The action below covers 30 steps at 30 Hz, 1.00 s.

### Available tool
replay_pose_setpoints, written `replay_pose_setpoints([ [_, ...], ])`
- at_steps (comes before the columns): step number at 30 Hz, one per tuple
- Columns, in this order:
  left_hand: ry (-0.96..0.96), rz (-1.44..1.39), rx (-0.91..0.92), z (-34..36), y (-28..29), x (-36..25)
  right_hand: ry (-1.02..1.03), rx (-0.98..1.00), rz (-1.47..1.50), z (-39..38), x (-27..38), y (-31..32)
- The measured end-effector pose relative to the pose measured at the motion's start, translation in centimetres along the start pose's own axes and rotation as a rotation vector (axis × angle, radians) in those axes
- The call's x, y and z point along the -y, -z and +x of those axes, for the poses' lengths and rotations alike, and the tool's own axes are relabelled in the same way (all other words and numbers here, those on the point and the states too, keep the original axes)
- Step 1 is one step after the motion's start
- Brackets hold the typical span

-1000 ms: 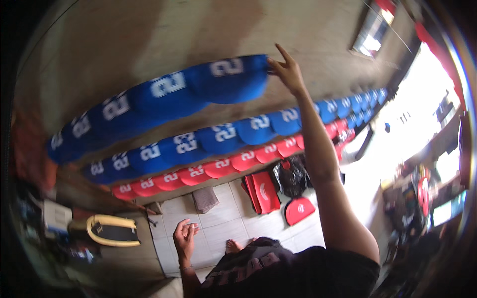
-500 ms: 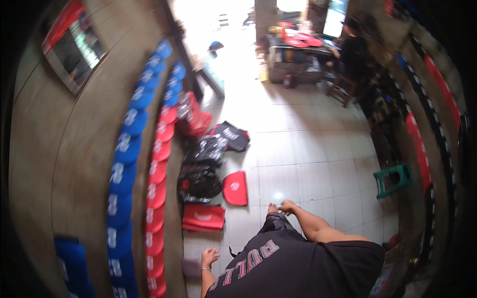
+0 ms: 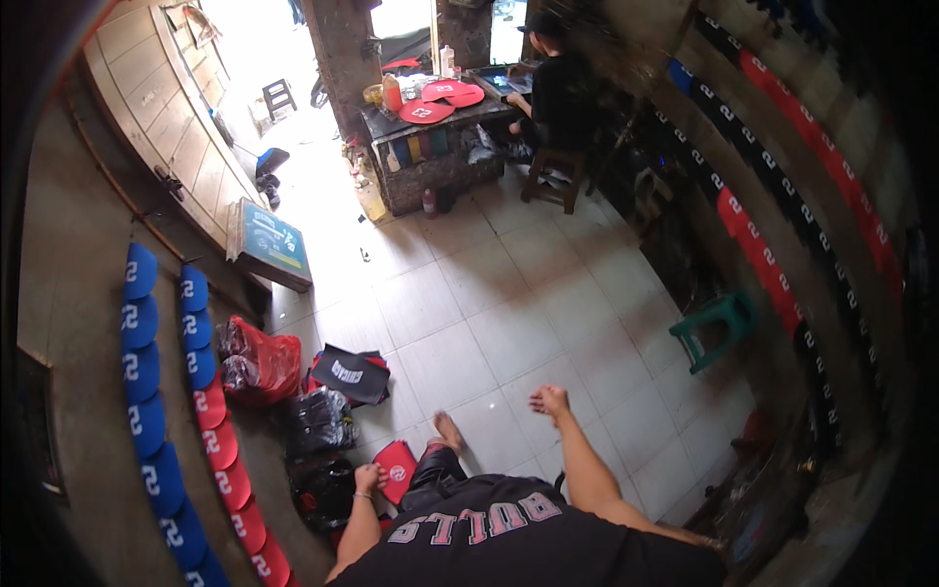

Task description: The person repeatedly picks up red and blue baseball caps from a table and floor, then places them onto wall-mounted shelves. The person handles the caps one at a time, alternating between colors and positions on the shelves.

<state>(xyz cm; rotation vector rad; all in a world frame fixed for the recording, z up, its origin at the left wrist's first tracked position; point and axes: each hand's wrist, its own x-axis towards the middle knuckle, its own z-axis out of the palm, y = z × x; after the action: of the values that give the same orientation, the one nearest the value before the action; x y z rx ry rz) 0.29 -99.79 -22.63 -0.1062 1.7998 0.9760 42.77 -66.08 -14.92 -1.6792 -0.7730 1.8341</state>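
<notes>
My left hand (image 3: 370,477) hangs low beside a red folded cloth piece (image 3: 395,472) with a white emblem, which lies on the floor. Its fingers are loosely bent and hold nothing I can see. Out over the white tiles is my right hand (image 3: 550,400), empty, with its fingers a little apart and half curled. Close to the left hand lies a black plastic-wrapped bundle (image 3: 321,492). Another clear-wrapped dark bundle (image 3: 321,421) sits beyond it, then a dark folded cloth stack (image 3: 352,374) with pale lettering and a red plastic bag (image 3: 262,362).
Rows of blue and red rounded pieces (image 3: 147,426) line the left wall, with more rows (image 3: 758,259) on the right. A green stool (image 3: 714,331) stands at right. Ahead, a person (image 3: 562,93) sits by a worktable (image 3: 440,176). A signboard (image 3: 269,245) leans near the doorway.
My view has swung to the right, bringing the worktable nearer the middle. My right hand has moved out from my leg, and my left hand now appears beside the red cloth piece.
</notes>
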Motion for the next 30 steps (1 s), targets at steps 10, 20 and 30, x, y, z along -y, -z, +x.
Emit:
replay_pose_setpoints([
  [10, 0.055, 0.219, 0.311, 19.5, -13.6, -30.8, -0.521, -0.117, -0.250, 11.1, 3.0, -5.8],
  [20, -0.070, 0.388, 0.198, 29.4, -25.8, -58.9, -0.434, -0.302, -0.008, 29.8, 18.6, -14.4],
  [30, 0.067, 0.067, 0.085, 40.9, -38.6, -82.2, -0.290, -0.096, -0.262, 50.6, 47.2, -20.6],
])
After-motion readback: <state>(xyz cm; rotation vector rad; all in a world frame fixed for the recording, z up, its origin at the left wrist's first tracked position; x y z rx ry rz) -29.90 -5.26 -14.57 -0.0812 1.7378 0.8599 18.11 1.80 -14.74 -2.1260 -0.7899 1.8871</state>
